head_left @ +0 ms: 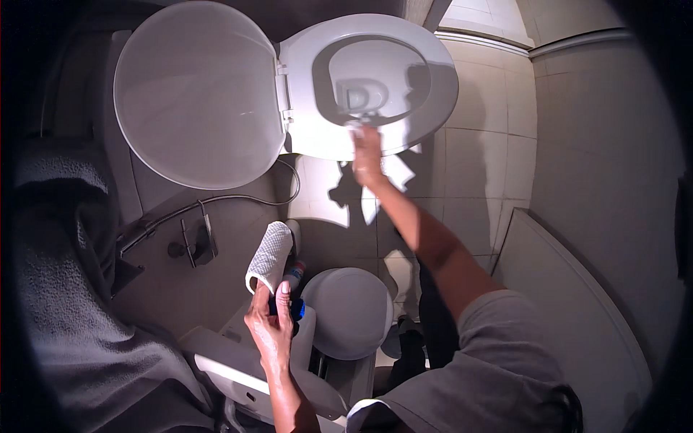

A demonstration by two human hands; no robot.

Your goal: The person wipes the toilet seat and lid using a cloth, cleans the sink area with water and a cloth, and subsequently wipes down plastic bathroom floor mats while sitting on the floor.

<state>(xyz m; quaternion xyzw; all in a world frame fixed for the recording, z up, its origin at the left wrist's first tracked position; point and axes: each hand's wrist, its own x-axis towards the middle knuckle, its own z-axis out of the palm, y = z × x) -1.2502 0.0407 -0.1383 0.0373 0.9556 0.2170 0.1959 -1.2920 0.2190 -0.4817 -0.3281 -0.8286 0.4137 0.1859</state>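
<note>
My left hand (270, 328) holds a white textured paper towel roll (271, 251) by its near end, with fingers at the core and the thumb beside it. Over the near side of the toilet's white seat (426, 119) is my right hand (367, 153), its fingers closed on a small white wad (354, 124) that looks like crumpled paper. The wad is at the seat's inner edge, mostly covered by my fingers. Water stands at the bottom of the toilet bowl (375, 61). The toilet lid (198, 94) is raised on its hinges, to the left of the seat.
A round-lidded bin (348, 312) stands below the toilet, with bottles (294, 273) beside it. A grey towel (68, 267) hangs at the left. Near my left forearm is a white sink edge (242, 379). A hose (245, 197) and a hand sprayer (206, 234) are on the wall.
</note>
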